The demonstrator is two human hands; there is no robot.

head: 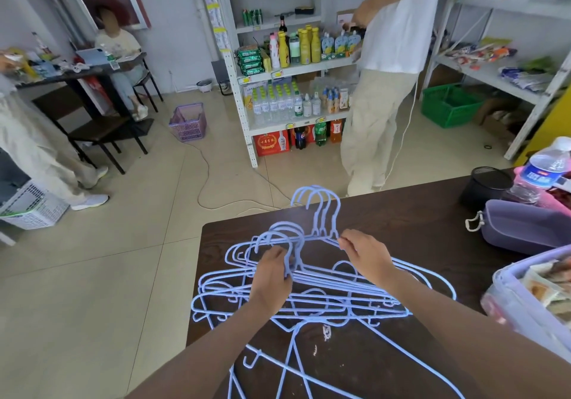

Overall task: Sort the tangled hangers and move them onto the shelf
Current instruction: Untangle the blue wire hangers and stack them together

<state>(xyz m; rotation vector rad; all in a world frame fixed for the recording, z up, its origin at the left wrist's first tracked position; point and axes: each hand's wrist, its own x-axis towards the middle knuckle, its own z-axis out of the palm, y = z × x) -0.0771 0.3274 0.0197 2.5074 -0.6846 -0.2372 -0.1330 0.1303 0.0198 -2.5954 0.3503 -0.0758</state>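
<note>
Under your left hand (272,272), which pinches one hook, the hangers (309,293) lie tangled on the table (401,213); your right hand (364,253) grips a shoulder beside it. Separate slowly.

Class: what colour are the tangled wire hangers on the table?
Light blue wire hangers, clearest in the head view.

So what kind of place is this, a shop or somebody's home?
Most likely a small grocery shop: white shelves stocked with bottled drinks and price tags, plus a green shopping basket on the floor.
</note>
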